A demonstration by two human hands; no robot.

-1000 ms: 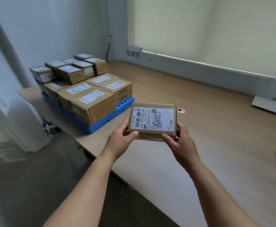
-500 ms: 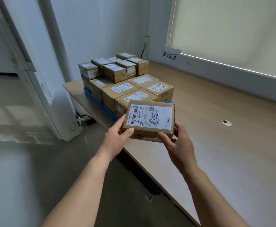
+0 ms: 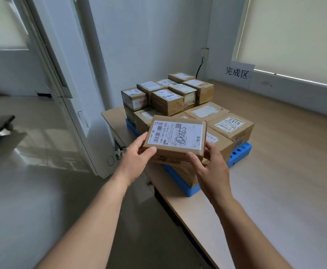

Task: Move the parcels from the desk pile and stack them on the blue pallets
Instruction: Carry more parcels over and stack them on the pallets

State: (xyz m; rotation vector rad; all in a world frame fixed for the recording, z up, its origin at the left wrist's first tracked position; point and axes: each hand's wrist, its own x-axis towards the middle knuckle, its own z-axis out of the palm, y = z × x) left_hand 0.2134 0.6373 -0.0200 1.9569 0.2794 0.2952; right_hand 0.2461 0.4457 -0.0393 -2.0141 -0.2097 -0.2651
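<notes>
Closer now than a moment ago, the flat parcel [image 3: 175, 139] I carry hangs over the near edge of the stacked boxes, where before it was out over bare desk in front of them. Its white shipping label faces up, with a barcode along the left side and a scribbled pen mark in the middle. My left hand [image 3: 137, 155] grips its near left corner, thumb pressed on the front edge and fingers tucked beneath. My right hand [image 3: 212, 167] holds the near right corner the same way, thumb on the front face, fingers curled under and behind. Neither hand is spread wide; both are closed round the cardboard.

Under and behind the parcel sits the blue pallet [image 3: 238, 154], on the corner of the wooden desk [image 3: 275, 191]. Large brown boxes [image 3: 234, 129] fill its lower layer, and smaller taped boxes [image 3: 167, 100] form a second layer at the back. On the wall beyond, a paper sign [image 3: 237, 73] with three printed characters hangs below the window blind [image 3: 294, 35].
</notes>
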